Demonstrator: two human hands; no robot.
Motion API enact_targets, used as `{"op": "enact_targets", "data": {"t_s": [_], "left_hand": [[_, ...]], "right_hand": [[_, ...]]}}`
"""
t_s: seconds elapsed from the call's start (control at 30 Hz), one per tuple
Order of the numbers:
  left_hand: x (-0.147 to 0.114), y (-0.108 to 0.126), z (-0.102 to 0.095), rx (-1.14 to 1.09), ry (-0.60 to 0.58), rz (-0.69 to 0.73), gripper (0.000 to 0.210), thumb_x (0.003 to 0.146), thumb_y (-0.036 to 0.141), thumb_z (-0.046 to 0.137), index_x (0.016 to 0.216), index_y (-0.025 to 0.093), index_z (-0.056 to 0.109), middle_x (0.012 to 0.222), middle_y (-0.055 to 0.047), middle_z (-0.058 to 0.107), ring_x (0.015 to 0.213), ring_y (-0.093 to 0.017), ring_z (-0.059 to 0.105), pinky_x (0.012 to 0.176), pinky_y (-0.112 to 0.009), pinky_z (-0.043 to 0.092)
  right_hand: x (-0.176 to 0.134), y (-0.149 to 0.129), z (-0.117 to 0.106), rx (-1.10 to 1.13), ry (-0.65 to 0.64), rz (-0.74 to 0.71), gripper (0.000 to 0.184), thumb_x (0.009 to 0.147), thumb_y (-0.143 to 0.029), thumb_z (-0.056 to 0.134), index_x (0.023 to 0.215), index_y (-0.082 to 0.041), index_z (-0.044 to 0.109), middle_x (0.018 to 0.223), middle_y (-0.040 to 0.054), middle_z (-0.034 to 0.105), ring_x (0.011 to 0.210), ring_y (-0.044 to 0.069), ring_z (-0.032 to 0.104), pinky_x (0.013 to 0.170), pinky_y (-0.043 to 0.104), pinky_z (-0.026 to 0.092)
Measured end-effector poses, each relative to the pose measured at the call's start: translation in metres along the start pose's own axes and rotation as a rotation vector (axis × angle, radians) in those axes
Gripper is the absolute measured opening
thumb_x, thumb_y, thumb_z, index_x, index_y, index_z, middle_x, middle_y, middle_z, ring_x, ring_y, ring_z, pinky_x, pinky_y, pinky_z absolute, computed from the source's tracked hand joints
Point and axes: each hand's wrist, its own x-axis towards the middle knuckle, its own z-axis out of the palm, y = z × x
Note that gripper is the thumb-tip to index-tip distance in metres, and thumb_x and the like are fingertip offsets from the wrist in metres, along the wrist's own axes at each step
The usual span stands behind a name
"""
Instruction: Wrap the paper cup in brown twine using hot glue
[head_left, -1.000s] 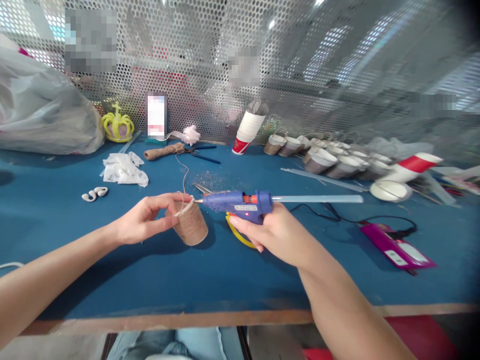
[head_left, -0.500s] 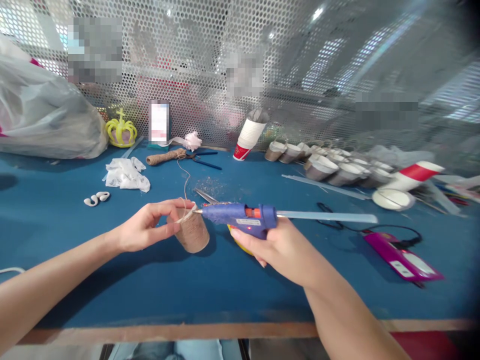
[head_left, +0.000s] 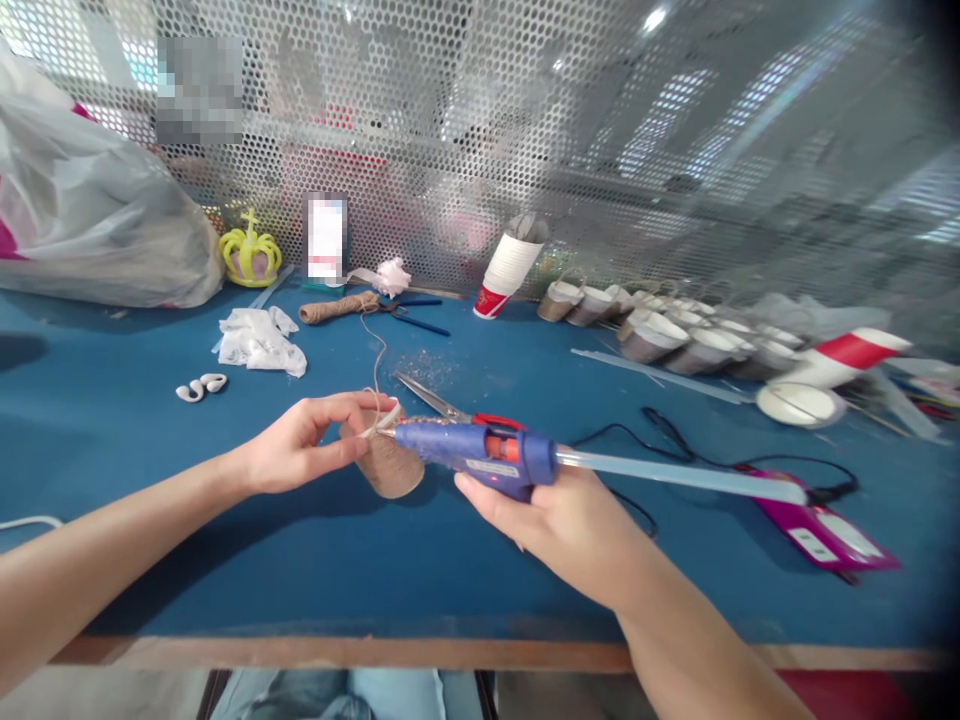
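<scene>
My left hand (head_left: 311,440) is closed on a small paper cup (head_left: 394,468) wrapped in brown twine, tilted with its white rim up. A loose strand of twine (head_left: 381,350) runs from the cup to a twine bundle (head_left: 337,307) farther back. In my right hand (head_left: 555,510) is a blue hot glue gun (head_left: 465,447), its small light red and a long clear glue stick (head_left: 682,474) sticking out of the back. The nozzle is at the cup's rim; whether it touches is too small to tell. Scissors (head_left: 442,402) with red handles lie behind the gun, partly hidden.
Several twine-wrapped cups (head_left: 652,337) stand at the back right, near a stack of paper cups (head_left: 510,268). A purple power strip (head_left: 825,530) with a black cord lies right. Pliers (head_left: 420,318), white plastic wrap (head_left: 262,340) and a yellow crown (head_left: 250,250) sit behind.
The glue gun's rear has dipped and its nozzle has moved slightly left along the cup's rim. More of the scissors shows. The whole view has shifted a little.
</scene>
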Motion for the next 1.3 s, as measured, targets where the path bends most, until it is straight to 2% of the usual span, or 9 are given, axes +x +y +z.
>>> {"op": "enact_targets", "data": {"t_s": [0.17,0.37,0.5,0.6,0.9,1.17,1.3], "left_hand": [[0.0,0.0,-0.001,0.006,-0.008,0.018,0.015,0.085,0.023,0.052,0.073,0.013,0.053,0.127,-0.015,0.052,0.119,-0.025,0.047,0.096,-0.036,0.037],[0.001,0.0,0.0,0.007,-0.008,0.028,0.015,0.084,0.02,0.052,0.071,0.013,0.052,0.126,-0.015,0.053,0.119,-0.025,0.047,0.097,-0.037,0.037],[0.001,0.0,0.0,-0.006,-0.024,0.026,0.015,0.084,0.02,0.052,0.07,0.013,0.052,0.128,-0.016,0.051,0.118,-0.026,0.047,0.096,-0.037,0.037],[0.0,0.0,0.0,-0.015,-0.019,0.02,0.015,0.084,0.02,0.053,0.071,0.013,0.052,0.127,-0.016,0.052,0.118,-0.027,0.048,0.096,-0.037,0.037],[-0.001,0.001,0.0,-0.023,-0.013,0.01,0.015,0.084,0.021,0.053,0.071,0.013,0.053,0.126,-0.016,0.052,0.117,-0.027,0.048,0.095,-0.038,0.038],[0.001,0.001,0.001,-0.007,-0.005,0.025,0.014,0.084,0.019,0.051,0.071,0.013,0.052,0.125,-0.014,0.053,0.118,-0.025,0.048,0.096,-0.036,0.038],[0.001,0.001,0.001,-0.002,-0.008,0.031,0.014,0.084,0.019,0.052,0.071,0.013,0.053,0.125,-0.014,0.053,0.118,-0.025,0.048,0.096,-0.036,0.037]], "right_hand": [[0.001,-0.001,0.001,-0.015,-0.014,-0.048,0.024,0.077,-0.025,0.051,0.054,-0.021,0.045,0.044,-0.0045,0.044,0.042,0.01,0.04,0.047,0.024,0.038],[0.003,0.004,-0.007,0.085,-0.059,0.097,0.018,0.077,-0.028,0.052,0.061,-0.02,0.05,0.044,-0.0049,0.044,0.04,0.01,0.042,0.04,0.022,0.036],[0.007,0.012,-0.01,0.175,-0.108,0.176,0.021,0.079,-0.034,0.051,0.064,-0.019,0.051,0.047,-0.0041,0.046,0.04,0.009,0.043,0.038,0.021,0.036],[0.01,0.016,-0.01,0.204,-0.122,0.2,0.026,0.079,-0.036,0.051,0.06,-0.019,0.047,0.045,-0.004,0.045,0.04,0.009,0.043,0.04,0.021,0.037],[0.008,0.015,-0.009,0.164,-0.103,0.153,0.025,0.08,-0.035,0.05,0.06,-0.02,0.046,0.045,-0.004,0.046,0.039,0.009,0.043,0.04,0.022,0.037],[-0.001,0.002,0.001,0.004,0.025,-0.01,0.022,0.075,-0.027,0.054,0.054,-0.022,0.047,0.042,-0.0041,0.044,0.046,0.012,0.047,0.049,0.025,0.04],[0.0,0.002,0.001,0.028,0.011,0.014,0.023,0.075,-0.027,0.054,0.054,-0.022,0.046,0.041,-0.0044,0.044,0.045,0.012,0.046,0.046,0.024,0.038]]}}
